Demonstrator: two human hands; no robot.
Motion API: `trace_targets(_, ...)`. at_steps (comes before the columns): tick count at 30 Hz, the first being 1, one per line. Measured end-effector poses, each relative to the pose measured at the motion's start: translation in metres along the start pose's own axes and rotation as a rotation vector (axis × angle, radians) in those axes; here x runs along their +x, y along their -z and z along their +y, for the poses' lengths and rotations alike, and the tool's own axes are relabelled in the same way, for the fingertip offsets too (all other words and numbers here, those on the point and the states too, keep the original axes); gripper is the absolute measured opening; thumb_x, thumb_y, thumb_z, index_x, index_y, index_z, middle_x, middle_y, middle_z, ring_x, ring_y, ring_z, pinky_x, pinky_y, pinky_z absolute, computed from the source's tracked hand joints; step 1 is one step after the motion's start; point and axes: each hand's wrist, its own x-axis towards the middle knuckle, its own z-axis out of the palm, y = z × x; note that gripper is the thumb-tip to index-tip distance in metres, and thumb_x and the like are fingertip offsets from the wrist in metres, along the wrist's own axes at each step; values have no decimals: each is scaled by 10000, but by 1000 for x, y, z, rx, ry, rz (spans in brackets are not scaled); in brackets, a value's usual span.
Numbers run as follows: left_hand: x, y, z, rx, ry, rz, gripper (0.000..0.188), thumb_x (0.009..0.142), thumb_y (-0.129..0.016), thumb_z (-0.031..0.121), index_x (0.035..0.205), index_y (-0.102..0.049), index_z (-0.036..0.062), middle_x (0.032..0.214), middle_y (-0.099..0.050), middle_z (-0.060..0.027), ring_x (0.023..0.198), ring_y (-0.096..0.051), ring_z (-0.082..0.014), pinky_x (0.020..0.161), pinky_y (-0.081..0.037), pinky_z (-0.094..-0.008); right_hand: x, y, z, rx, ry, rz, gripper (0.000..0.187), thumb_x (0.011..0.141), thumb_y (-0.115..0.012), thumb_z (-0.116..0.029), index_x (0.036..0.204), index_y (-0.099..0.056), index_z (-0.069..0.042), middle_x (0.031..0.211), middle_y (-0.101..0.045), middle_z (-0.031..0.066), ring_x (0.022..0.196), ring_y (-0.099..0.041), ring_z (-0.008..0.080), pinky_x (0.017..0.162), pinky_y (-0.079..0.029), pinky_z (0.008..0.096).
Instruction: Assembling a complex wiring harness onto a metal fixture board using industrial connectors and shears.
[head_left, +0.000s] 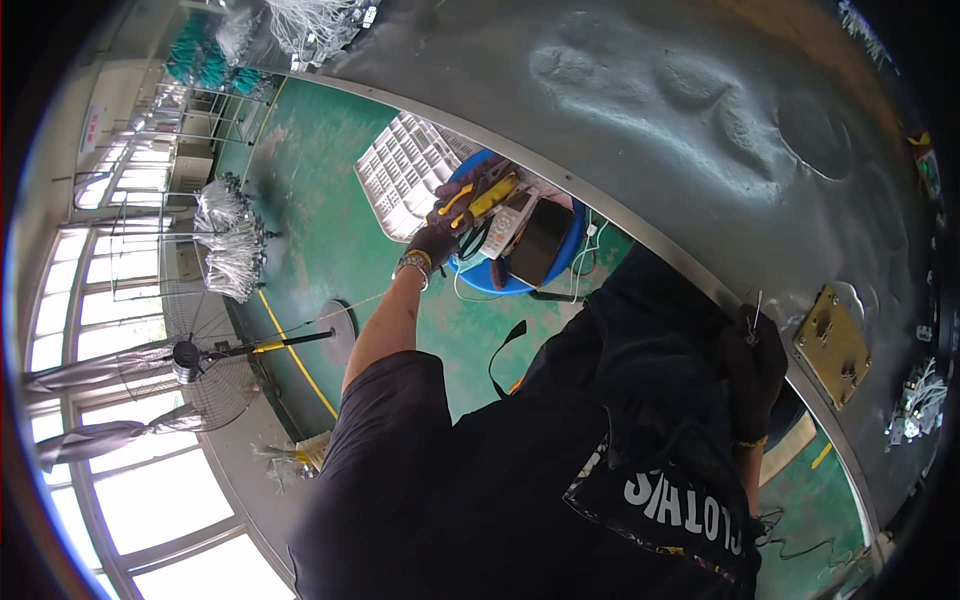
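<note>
Below the grey worktop's (450,60) front edge, a white crate (400,175) and cluttered blue tub (578,230) crowd my reach; a brass plate (832,347) lies by that edge. My left hand (436,240) closes round a yellow-handled tool (456,200) (partly hidden) at the tub; my right hand (757,368) pinches a small metal piece (753,330), lifted, apart from the plate.

The fisheye camera on the person's head looked down from close above the dark shirt (480,500) and hands (760,362) — desk (450,60) across the upper right, floor (320,265) left of centre, windows (160,500) bending along the left rim
</note>
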Motion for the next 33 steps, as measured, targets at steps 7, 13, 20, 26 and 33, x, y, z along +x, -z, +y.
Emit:
trace_targets(7, -16, 12, 34, -306, 191, -35, 526, 766, -793, 416, 1124, -707, 41, 1040, -719, -223, 974, -697, -355, 853, -563, -447, -1, 6, 15, -28, 102, -8, 371, 945, -644, -87, 1297, -617, 29, 871, -636, 12, 687, -561, 77, 600, -438, 226)
trace_targets(13, -27, 3, 32, -263, 25, 15, 625, 741, -799, 520, 1104, -694, 22, 1005, -732, -238, 971, -714, -381, 839, -560, -454, 1, 3, 13, 50, 62, -10, 363, 906, -662, -45, 1264, -645, 14, 869, -644, -1, 748, -557, 76, 684, -460, 235)
trace_targets(20, -48, 25, 52, 40, -16, 238, 479, 871, -656, 469, 1125, -666, 63, 844, -743, -170, 789, -720, -397, 705, -577, -518, 0, 0, 15, -33, 73, 2, 349, 905, -673, -46, 1250, -656, 3, 882, -662, -3, 779, -572, 77, 712, -473, 244)
trace_targets(26, -32, 20, 8, 463, -36, 251, 205, 961, -556, 178, 1116, -631, 67, 1022, -707, -130, 819, -726, -301, 666, -603, -421, -1, 5, 18, -24, 98, -25, 365, 927, -660, -62, 1282, -629, 14, 881, -646, -4, 762, -566, 75, 690, -468, 240)
trace_targets(33, -65, 98, -39, 688, -493, 348, 128, 880, -632, 153, 938, -673, 47, 891, -699, -146, 822, -710, -294, 680, -594, -421, 2, 2, 16, -97, 161, -32, 379, 938, -642, -89, 1300, -615, 20, 887, -635, 4, 756, -555, 78, 675, -453, 236)
